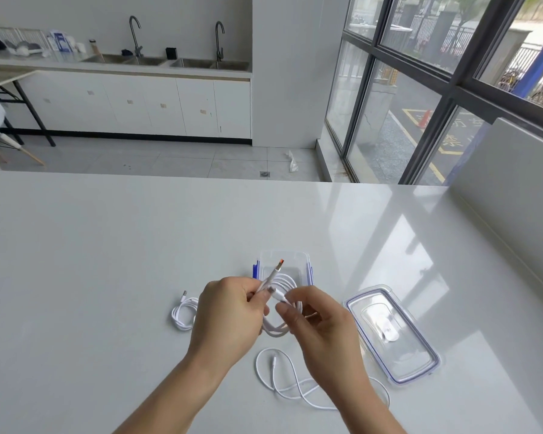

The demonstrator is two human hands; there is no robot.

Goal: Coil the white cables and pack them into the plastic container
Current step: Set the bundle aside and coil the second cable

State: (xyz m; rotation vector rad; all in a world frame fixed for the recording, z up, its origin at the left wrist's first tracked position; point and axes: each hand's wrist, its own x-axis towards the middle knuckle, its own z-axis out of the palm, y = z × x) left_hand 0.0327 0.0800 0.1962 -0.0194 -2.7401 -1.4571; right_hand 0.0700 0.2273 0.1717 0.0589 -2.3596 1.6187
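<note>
A coiled white cable (282,308) hangs between both hands above the table. My left hand (229,311) grips the coil and its orange-tipped plug end, which sticks up. My right hand (317,321) pinches the cable's other end beside it. Just behind the hands stands the clear plastic container (284,257) with blue clips, partly hidden by the coil. Its clear lid (392,333) lies flat to the right. A small bundled white cable (182,313) rests left of my left hand. A loose uncoiled white cable (282,380) sprawls on the table below my right wrist.
The glossy white table (107,261) stretches wide to the left and far side. A raised white panel (514,189) borders its right edge. Beyond are a kitchen counter with sinks (170,62) and large windows.
</note>
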